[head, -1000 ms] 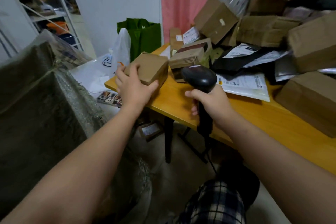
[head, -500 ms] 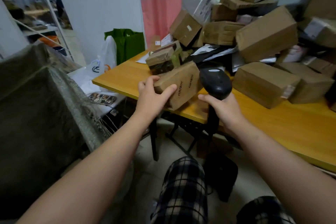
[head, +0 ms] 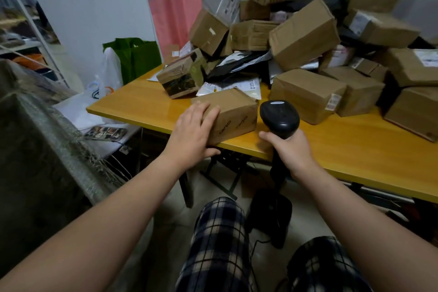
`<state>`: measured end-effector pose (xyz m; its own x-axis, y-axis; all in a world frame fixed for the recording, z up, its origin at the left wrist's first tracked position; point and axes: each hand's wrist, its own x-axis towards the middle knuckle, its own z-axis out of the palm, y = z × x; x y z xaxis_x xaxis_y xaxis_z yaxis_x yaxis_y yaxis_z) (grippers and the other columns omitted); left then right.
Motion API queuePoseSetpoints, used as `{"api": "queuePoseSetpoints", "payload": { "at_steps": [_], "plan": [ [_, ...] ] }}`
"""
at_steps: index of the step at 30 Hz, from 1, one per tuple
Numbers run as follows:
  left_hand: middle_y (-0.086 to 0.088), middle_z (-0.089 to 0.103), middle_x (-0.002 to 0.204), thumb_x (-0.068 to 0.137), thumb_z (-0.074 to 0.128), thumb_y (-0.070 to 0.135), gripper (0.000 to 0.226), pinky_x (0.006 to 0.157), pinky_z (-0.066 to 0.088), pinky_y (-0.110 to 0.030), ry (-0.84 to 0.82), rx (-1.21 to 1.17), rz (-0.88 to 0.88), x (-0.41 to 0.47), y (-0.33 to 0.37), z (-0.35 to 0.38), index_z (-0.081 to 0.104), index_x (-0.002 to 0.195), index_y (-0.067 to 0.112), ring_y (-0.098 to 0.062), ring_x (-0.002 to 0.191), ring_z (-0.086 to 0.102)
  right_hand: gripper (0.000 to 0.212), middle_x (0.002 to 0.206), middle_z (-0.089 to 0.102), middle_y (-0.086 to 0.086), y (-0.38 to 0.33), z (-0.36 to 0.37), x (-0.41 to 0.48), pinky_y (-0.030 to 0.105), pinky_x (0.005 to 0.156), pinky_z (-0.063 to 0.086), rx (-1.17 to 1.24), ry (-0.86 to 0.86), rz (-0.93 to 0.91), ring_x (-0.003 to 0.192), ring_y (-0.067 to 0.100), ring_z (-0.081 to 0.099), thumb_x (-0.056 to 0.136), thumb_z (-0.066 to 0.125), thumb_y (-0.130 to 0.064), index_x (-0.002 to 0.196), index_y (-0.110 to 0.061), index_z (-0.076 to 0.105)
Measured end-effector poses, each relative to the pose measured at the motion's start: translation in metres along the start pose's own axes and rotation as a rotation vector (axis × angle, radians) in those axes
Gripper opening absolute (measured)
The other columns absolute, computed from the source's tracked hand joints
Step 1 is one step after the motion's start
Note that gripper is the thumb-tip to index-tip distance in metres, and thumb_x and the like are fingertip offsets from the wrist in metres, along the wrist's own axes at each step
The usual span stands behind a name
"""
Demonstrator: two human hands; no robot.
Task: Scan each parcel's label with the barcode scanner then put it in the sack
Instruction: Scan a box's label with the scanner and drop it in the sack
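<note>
Settling from its tilted lift, the cardboard parcel [head: 233,114] now sits at the front edge of the tabletop [head: 142,106], the left grip [head: 192,130] clasped round its end. The right grip [head: 292,149] clamps the barcode scanner [head: 279,117] just beside it. No label faces up, so it likely needs turning before it goes into the sack [head: 35,149].

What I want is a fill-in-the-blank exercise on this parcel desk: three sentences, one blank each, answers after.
The right hand grips the black barcode ____.
The left hand holds a brown parcel resting on the yellow ____.
The bag standing by the white wall is coloured ____.
Missing words: scanner; table; green.
</note>
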<state>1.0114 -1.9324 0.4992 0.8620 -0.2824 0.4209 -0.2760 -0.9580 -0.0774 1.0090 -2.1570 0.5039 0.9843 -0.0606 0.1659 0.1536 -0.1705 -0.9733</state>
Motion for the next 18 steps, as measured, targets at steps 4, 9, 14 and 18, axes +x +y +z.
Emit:
{"api": "queuePoseSetpoints", "payload": {
  "at_steps": [4,9,14,18],
  "plan": [
    [-0.025,0.044,0.138,0.058,0.089,0.026,0.103,0.1,0.041,-0.051,-0.011,0.08,0.025,0.002,-0.001,0.0,0.035,0.144,0.008,-0.042,0.127,0.042,0.035,0.097,0.06,-0.012,0.008,-0.002,0.001,0.0,0.067,0.037,0.013,0.019,-0.026,0.089,0.0,0.053,0.08,0.076,-0.013,0.107,-0.026,0.059],
    [-0.014,0.041,0.135,0.059,0.087,0.033,0.101,0.101,0.037,-0.036,0.113,-0.182,-0.011,0.009,-0.005,-0.016,0.032,0.141,0.01,-0.029,0.123,0.042,0.032,0.092,0.06,-0.019,0.011,-0.005,-0.004,-0.003,0.066,0.039,0.098,0.052,-0.075,0.084,-0.01,0.053,0.08,0.076,-0.008,0.095,-0.031,0.059],
    [0.005,0.036,0.134,0.078,0.076,0.037,0.083,0.103,0.033,-0.025,-0.007,-1.001,-0.54,0.029,0.007,-0.022,0.028,0.142,0.017,-0.01,0.124,0.037,0.033,0.089,0.06,-0.017,0.011,-0.008,-0.004,-0.001,0.066,0.039,0.14,0.109,-0.1,0.08,-0.012,0.054,0.081,0.075,-0.007,0.088,-0.034,0.058],
    [-0.003,0.04,0.135,0.083,0.073,0.026,0.071,0.098,0.05,-0.034,-0.043,-1.351,-0.655,0.034,0.014,-0.01,0.03,0.139,0.017,-0.019,0.116,0.055,0.034,0.089,0.06,-0.018,0.011,-0.008,-0.005,-0.002,0.065,0.039,0.119,0.084,-0.114,0.081,-0.01,0.055,0.08,0.075,-0.007,0.087,-0.035,0.057]
  ]
}}
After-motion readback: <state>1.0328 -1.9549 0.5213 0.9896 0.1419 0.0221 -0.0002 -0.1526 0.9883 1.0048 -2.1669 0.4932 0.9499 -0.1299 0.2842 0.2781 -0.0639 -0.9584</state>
